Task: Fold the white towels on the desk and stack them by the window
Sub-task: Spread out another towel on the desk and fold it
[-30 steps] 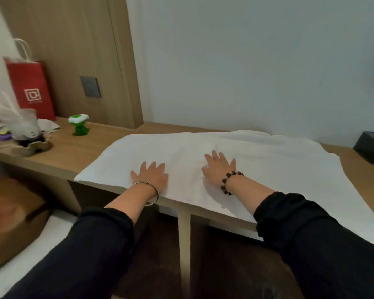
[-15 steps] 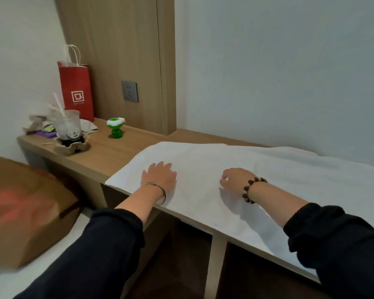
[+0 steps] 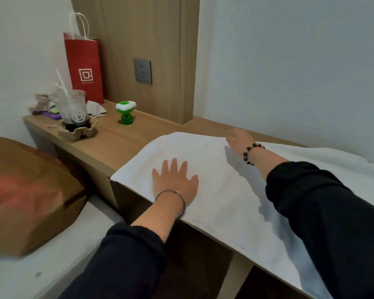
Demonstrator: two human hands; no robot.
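Wooden desk (image 3: pixel 121 145) runs along a pale wall, with a wood panel rising behind its left part. One white towel (image 3: pixel 225 195) lies spread across the right stretch of it, its near edge hanging a little over the desk front and its right part rumpled toward the wall.

Two hands are on or at that towel. The left hand (image 3: pixel 174 181) lies flat on it near the left corner, fingers straight and spread, palm down, holding nothing. The right hand (image 3: pixel 239 139) is out at the towel's far edge, close to the wall – it is blurred, so I cannot tell whether its fingers pinch the hem or only hover over it. So the cloth sits under the left palm and under or just below the right.

One metal bangle (image 3: pixel 177 196) circles the left wrist, and one bead bracelet (image 3: pixel 252 152) the right.

Left of the towel stand one red paper bag (image 3: pixel 84 67), one clear cup (image 3: pixel 72 106) with a straw in a cardboard holder, and one green-and-white gadget (image 3: pixel 125 111). One grey socket (image 3: pixel 142 71) is set in the panel – and one brown paper bag (image 3: pixel 26 195) lies lower left, on a white surface.
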